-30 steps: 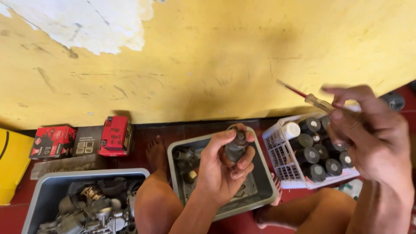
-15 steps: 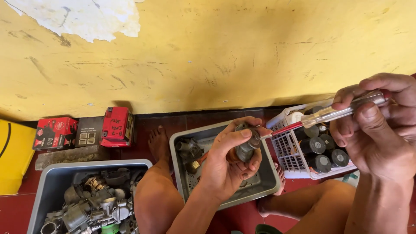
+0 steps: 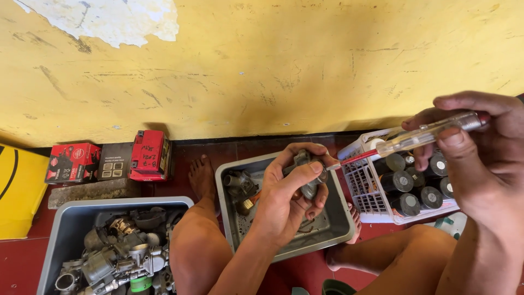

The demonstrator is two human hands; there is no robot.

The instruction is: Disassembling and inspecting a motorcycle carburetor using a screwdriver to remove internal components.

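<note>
My left hand (image 3: 287, 196) grips a small grey metal engine part (image 3: 307, 173) above the grey tray (image 3: 339, 224) between my legs. My right hand (image 3: 480, 155) holds a screwdriver (image 3: 420, 135) with a clear handle and a red shaft. Its tip touches the metal part at the top right. More metal parts (image 3: 240, 188) lie in the tray's left side.
A white basket (image 3: 363, 186) of dark cylinders stands right of the tray. A grey bin (image 3: 71, 218) of engine parts sits at lower left. Red and black boxes (image 3: 150, 155) line the yellow wall (image 3: 262, 65). My bare feet (image 3: 201, 176) rest on the red floor.
My right hand has swung the screwdriver down and left, bringing its tip onto the part in my left hand. The view has shifted slightly.
</note>
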